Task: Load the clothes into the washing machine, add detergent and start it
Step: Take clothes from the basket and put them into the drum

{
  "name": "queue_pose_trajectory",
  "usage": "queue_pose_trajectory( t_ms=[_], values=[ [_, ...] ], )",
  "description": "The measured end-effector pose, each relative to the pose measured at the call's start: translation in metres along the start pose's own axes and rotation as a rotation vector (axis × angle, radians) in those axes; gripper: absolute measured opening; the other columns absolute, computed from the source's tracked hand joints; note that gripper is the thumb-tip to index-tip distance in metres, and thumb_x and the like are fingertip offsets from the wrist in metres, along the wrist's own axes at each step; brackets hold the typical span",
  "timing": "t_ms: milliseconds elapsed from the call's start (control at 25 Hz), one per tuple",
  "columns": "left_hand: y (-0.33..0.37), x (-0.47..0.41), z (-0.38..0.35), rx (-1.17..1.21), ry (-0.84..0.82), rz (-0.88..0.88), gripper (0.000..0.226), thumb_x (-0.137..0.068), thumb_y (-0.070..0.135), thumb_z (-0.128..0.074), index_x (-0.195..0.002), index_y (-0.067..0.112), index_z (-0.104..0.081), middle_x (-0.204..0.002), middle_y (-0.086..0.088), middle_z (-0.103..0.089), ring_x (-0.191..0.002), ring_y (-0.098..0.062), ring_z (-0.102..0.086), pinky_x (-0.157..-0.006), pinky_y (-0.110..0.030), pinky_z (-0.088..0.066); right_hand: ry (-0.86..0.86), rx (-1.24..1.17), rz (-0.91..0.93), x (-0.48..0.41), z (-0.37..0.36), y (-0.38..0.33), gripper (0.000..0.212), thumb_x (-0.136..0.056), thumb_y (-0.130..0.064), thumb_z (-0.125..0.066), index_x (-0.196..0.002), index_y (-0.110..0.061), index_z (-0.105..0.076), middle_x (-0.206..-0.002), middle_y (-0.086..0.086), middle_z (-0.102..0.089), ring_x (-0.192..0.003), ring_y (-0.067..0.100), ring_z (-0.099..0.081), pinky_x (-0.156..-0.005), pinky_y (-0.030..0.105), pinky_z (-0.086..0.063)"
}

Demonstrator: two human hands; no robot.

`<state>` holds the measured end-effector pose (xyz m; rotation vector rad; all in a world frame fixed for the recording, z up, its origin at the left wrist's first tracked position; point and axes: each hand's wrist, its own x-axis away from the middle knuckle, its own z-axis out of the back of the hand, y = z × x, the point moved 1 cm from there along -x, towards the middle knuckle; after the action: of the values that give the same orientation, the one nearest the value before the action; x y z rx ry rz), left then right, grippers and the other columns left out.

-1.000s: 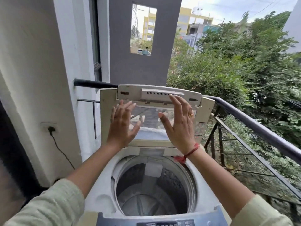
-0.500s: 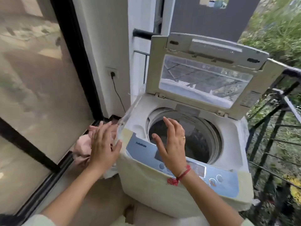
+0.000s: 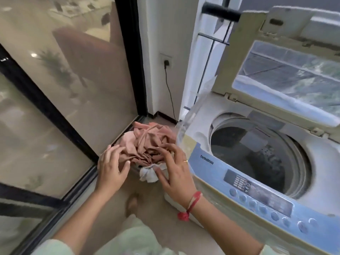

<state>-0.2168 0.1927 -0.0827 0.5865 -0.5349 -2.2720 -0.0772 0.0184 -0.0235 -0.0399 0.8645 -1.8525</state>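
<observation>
Left hand (image 3: 112, 170) and right hand (image 3: 174, 173) hung spread and empty over clothes (image 3: 147, 142), likely soft and light; scoop from beneath

Crumpled pink clothes (image 3: 147, 142) are lying heaped at frame centre, while the washing machine (image 3: 257, 162) is standing open-lidded at right.

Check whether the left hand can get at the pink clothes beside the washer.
Probably yes. The left hand, fingers spread, is at the near-left edge of the pink clothes with nothing between them; the right hand is at the other side and leaves that edge free.
</observation>
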Motion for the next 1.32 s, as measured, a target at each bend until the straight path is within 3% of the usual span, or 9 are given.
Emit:
queue_pose_trajectory(
  t_ms=[360,520,720,960,1080,1120,1200,1240,1320],
  values=[
    [-0.188,-0.150,-0.094,-0.029,-0.462,0.183,0.054,-0.073,0.039,-0.047,-0.118,0.011,-0.052,-0.122,-0.019,-0.051,-0.112,-0.040,-0.052,-0.092,-0.048,-0.046,-0.230,0.076,-0.366,-0.175,-0.180,0.053,0.053,-0.083,-0.026,-0.055,-0.133,-0.015,-0.044,-0.140,0.015,-0.037,-0.133,0.031,-0.034,-0.110,0.045,-0.032],
    [-0.225,-0.213,-0.139,-0.089,-0.526,0.211,0.051,-0.075,0.020,-0.069,-0.122,0.008,-0.053,-0.130,-0.018,-0.047,-0.116,-0.040,-0.049,-0.093,-0.049,-0.044,-0.334,0.183,-0.494,-0.217,-0.236,0.118,0.055,-0.083,-0.022,-0.057,-0.135,-0.012,-0.043,-0.140,0.018,-0.039,-0.128,0.036,-0.038,-0.109,0.045,-0.035],
    [-0.264,-0.255,-0.200,-0.165,-0.639,0.244,0.053,-0.078,0.020,-0.068,-0.127,0.009,-0.049,-0.133,-0.016,-0.043,-0.119,-0.039,-0.045,-0.099,-0.050,-0.039,-0.447,0.214,-0.791,-0.220,-0.292,0.204,0.059,-0.083,-0.020,-0.054,-0.138,-0.018,-0.032,-0.144,0.014,-0.029,-0.132,0.034,-0.028,-0.110,0.042,-0.027],
    [-0.306,-0.256,-0.252,-0.244,-0.764,0.324,0.063,-0.079,0.024,-0.069,-0.134,0.012,-0.042,-0.142,-0.014,-0.033,-0.124,-0.039,-0.040,-0.100,-0.051,-0.038,-0.548,0.368,-0.957,-0.230,-0.347,0.296,0.085,-0.089,-0.045,-0.052,-0.148,-0.030,0.008,-0.157,0.009,0.014,-0.144,0.038,0.003,-0.110,0.064,-0.005],
    [-0.320,-0.267,-0.268,-0.285,-0.797,0.239,0.069,-0.079,0.023,-0.068,-0.139,0.013,-0.037,-0.144,-0.013,-0.031,-0.127,-0.038,-0.038,-0.103,-0.051,-0.034,-0.523,0.217,-1.278,-0.218,-0.359,0.345,0.116,-0.070,-0.042,-0.075,-0.147,-0.031,0.011,-0.157,0.008,0.010,-0.140,0.042,-0.016,-0.108,0.062,-0.021],
    [-0.321,-0.270,-0.272,-0.289,-0.803,0.219,0.068,-0.079,0.021,-0.068,-0.139,0.012,-0.038,-0.145,-0.014,-0.031,-0.128,-0.038,-0.037,-0.103,-0.051,-0.033,-0.543,0.118,-1.312,-0.211,-0.361,0.356,0.112,-0.067,-0.033,-0.077,-0.148,-0.029,0.001,-0.156,0.010,-0.006,-0.135,0.040,-0.029,-0.106,0.056,-0.031],
    [-0.318,-0.274,-0.279,-0.289,-0.819,0.195,0.067,-0.078,0.019,-0.066,-0.139,0.013,-0.037,-0.145,-0.013,-0.030,-0.128,-0.038,-0.037,-0.104,-0.051,-0.032,-0.556,0.046,-1.226,-0.201,-0.366,0.363,0.059,-0.070,-0.021,-0.065,-0.124,-0.032,-0.043,-0.134,0.011,-0.045,-0.114,0.036,-0.049,-0.087,0.039,-0.046],
    [-0.314,-0.276,-0.282,-0.276,-0.820,0.190,0.067,-0.079,0.020,-0.065,-0.140,0.015,-0.036,-0.145,-0.012,-0.030,-0.128,-0.037,-0.036,-0.104,-0.051,-0.032,-0.484,0.091,-1.215,-0.201,-0.363,0.360,0.031,-0.072,-0.022,-0.056,-0.101,-0.032,-0.053,-0.120,0.013,-0.054,-0.104,0.035,-0.053,-0.076,0.033,-0.044],
    [-0.297,-0.281,-0.282,-0.224,-0.828,0.175,0.069,-0.081,0.023,-0.065,-0.142,0.016,-0.033,-0.146,-0.011,-0.029,-0.129,-0.036,-0.035,-0.105,-0.051,-0.031,-0.289,0.145,-1.163,-0.209,-0.355,0.343,0.022,-0.075,-0.028,-0.047,-0.094,-0.027,-0.057,-0.105,0.013,-0.060,-0.093,0.035,-0.057,-0.067,0.031,-0.041]
  ],
)
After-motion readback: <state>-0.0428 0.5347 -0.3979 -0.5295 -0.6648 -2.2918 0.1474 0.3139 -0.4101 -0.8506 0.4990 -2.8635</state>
